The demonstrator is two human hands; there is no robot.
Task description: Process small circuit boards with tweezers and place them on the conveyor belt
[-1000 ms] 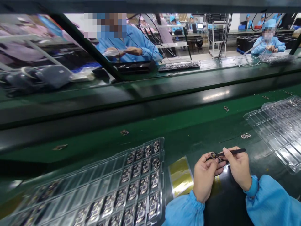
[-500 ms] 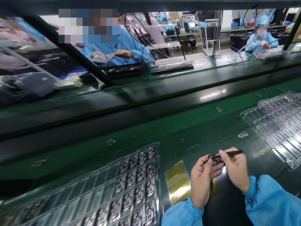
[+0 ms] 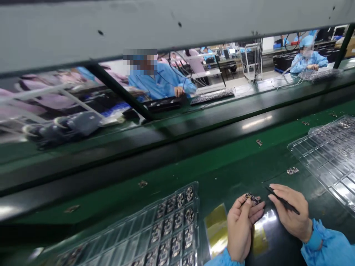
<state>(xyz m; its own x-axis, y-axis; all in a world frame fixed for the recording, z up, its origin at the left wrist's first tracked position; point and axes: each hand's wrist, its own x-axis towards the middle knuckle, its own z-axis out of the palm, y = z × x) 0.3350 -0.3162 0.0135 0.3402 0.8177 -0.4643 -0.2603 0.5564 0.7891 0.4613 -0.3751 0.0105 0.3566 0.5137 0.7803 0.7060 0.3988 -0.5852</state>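
A small circuit board [image 3: 253, 199] is pinched between the thumb and fingers of my left hand [image 3: 242, 225]. My right hand [image 3: 292, 210] is closed around slim black tweezers [image 3: 287, 204], whose tip points up and left, apart from the board. Beside my left wrist lies a sheet of yellow film [image 3: 217, 227], and another yellow piece [image 3: 260, 240] shows between my forearms. To the left, a clear plastic tray [image 3: 133, 221] holds many similar boards in its right-hand compartments.
Another clear tray [image 3: 316, 155] stands at the right. Loose boards lie on the green bench, one [image 3: 292, 170] near that tray and one [image 3: 142, 183] behind the left tray. A grey beam [image 3: 166, 26] crosses overhead. Co-workers in blue sit beyond the raised ledge [image 3: 177, 133].
My right hand has moved right, drawing the tweezers off the board. My left hand keeps its hold. The view has tilted up, and the overhead beam fills more of it.
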